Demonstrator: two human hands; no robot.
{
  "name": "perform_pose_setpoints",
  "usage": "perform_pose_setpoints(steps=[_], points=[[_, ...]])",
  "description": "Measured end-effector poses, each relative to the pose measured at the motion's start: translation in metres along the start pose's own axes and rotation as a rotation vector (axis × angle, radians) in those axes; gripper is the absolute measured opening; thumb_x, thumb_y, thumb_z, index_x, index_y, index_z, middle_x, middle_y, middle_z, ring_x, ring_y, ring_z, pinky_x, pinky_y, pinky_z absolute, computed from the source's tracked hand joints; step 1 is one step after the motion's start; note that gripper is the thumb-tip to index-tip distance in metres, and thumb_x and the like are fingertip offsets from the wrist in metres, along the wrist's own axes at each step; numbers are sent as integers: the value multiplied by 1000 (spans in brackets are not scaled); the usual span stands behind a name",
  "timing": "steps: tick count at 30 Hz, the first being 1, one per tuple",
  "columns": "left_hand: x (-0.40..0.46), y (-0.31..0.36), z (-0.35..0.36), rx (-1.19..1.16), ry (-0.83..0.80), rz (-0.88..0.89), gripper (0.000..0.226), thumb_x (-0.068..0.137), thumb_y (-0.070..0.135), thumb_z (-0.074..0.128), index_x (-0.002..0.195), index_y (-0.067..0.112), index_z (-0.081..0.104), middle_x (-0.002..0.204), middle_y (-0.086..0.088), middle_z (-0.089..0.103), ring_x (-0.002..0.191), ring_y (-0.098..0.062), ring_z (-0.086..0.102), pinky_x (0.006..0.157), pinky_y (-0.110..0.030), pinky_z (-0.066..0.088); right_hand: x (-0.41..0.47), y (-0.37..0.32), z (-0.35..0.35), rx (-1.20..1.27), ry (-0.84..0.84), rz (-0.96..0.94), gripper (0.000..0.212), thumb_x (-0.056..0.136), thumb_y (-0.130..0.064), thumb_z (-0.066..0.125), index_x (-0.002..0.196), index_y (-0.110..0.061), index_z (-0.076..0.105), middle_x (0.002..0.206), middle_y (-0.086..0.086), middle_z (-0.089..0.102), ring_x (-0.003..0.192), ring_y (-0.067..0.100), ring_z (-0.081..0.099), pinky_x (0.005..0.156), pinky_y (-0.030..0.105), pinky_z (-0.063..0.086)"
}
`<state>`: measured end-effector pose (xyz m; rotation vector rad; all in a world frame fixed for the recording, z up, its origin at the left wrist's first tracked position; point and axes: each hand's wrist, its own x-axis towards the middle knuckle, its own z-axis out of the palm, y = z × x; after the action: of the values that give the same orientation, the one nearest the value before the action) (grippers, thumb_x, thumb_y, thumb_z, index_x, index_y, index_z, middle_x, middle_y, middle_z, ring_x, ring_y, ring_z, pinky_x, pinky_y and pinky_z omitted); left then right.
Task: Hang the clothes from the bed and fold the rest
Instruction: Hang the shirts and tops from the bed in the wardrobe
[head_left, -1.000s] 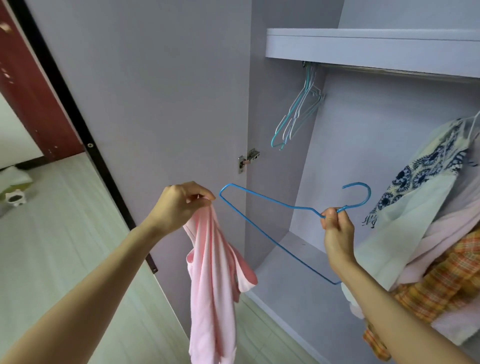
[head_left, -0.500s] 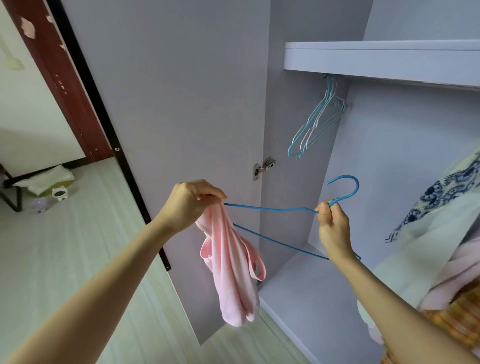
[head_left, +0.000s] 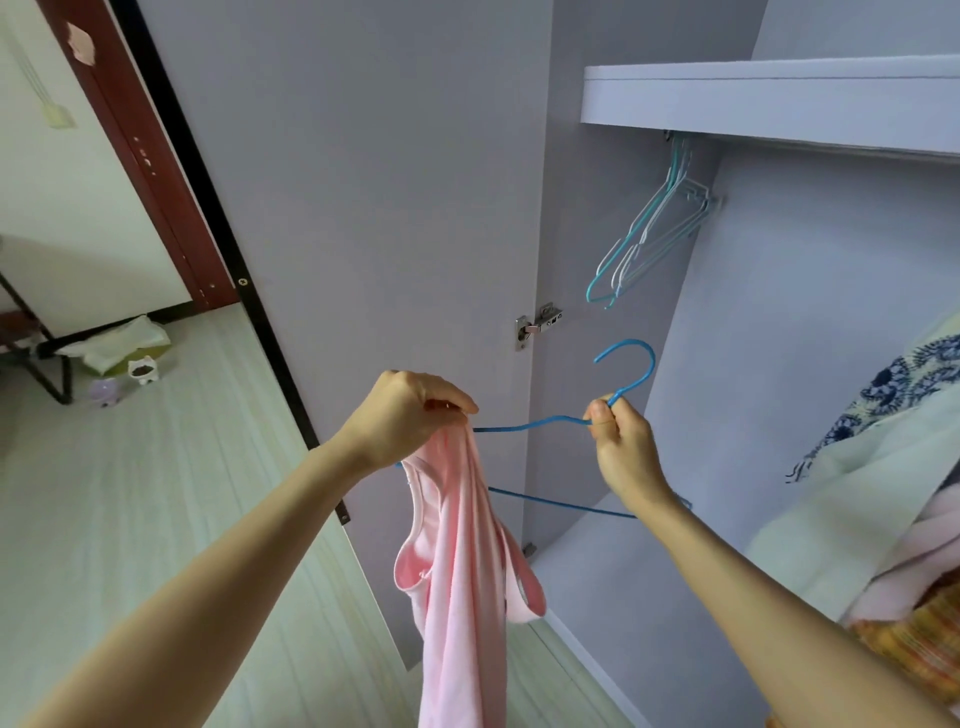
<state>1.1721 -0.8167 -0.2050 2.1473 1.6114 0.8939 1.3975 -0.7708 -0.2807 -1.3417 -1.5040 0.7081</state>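
A pink garment (head_left: 462, 561) hangs from my left hand (head_left: 410, 415), which grips its top edge in front of the open wardrobe. My right hand (head_left: 621, 441) pinches the neck of a blue wire hanger (head_left: 628, 364), hook pointing up. One arm of the hanger runs left into the top of the garment at my left hand. The hanger's lower bar passes behind the cloth. The garment's bottom runs out of the frame.
Several empty hangers (head_left: 649, 234) hang on the rail under the wardrobe shelf (head_left: 769, 98). Hung clothes, one with a blue print (head_left: 904, 379), fill the right side. The wardrobe door (head_left: 363, 182) stands open on the left, with small items (head_left: 140, 369) on the floor beyond.
The hanger's left arm has slid into the top of the pink garment at my left hand. The garment has spread wider and hangs longer.
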Motion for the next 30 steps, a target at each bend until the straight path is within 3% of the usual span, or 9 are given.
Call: perform_pose_setpoints(steps=[7, 14, 17, 20, 23, 26, 30], points=[[-19, -22, -35, 0, 82, -54, 31, 80, 5, 69, 71, 35, 66, 77, 24, 63, 70, 3, 53, 65, -5, 35, 17, 24, -29, 73, 217, 135, 22, 98, -11, 36, 80, -4, 45, 68, 1, 44, 73, 23, 40, 69, 28, 30], [-26, -24, -34, -22, 110, -58, 25, 80, -1, 68, 77, 24, 70, 78, 18, 65, 73, 7, 59, 71, -5, 42, 8, 10, 1, 43, 139, 33, 23, 98, -8, 37, 77, -3, 43, 61, -3, 40, 65, 23, 36, 58, 28, 23], [-27, -25, -38, -22, 135, -59, 20, 80, -1, 68, 81, 19, 72, 79, 11, 67, 75, -2, 63, 74, -12, 48, 9, 6, 5, 89, 189, 42, 22, 99, -9, 36, 79, -4, 44, 65, -3, 44, 69, 23, 39, 58, 26, 23], [-29, -29, -46, -38, 176, -77, 22, 80, -1, 67, 82, 20, 72, 81, 7, 68, 75, -9, 64, 76, -15, 47, 13, 6, 3, 111, 236, 62, 22, 99, -10, 35, 81, -4, 45, 77, 8, 48, 74, 23, 41, 63, 25, 27], [-29, -31, -50, -29, 175, -78, 21, 81, -1, 67, 82, 20, 72, 81, 9, 68, 74, 2, 63, 74, -6, 45, 17, 4, 3, 96, 237, 63, 21, 99, -10, 35, 82, -4, 46, 80, 10, 49, 75, 23, 42, 62, 25, 26], [-29, -31, -50, -20, 174, -74, 16, 80, -1, 67, 84, 13, 74, 82, 7, 68, 76, 7, 61, 74, -3, 42, 17, 0, 13, 102, 205, 34, 21, 99, -8, 36, 80, -4, 46, 69, 0, 47, 72, 22, 41, 58, 25, 24], [-29, -29, -49, -32, 164, -76, 16, 80, -2, 67, 85, 11, 74, 84, 5, 69, 81, -2, 62, 78, -7, 45, 13, -6, 25, 87, 155, -34, 21, 98, -6, 37, 79, -5, 46, 64, -7, 45, 63, 18, 40, 57, 25, 25]])
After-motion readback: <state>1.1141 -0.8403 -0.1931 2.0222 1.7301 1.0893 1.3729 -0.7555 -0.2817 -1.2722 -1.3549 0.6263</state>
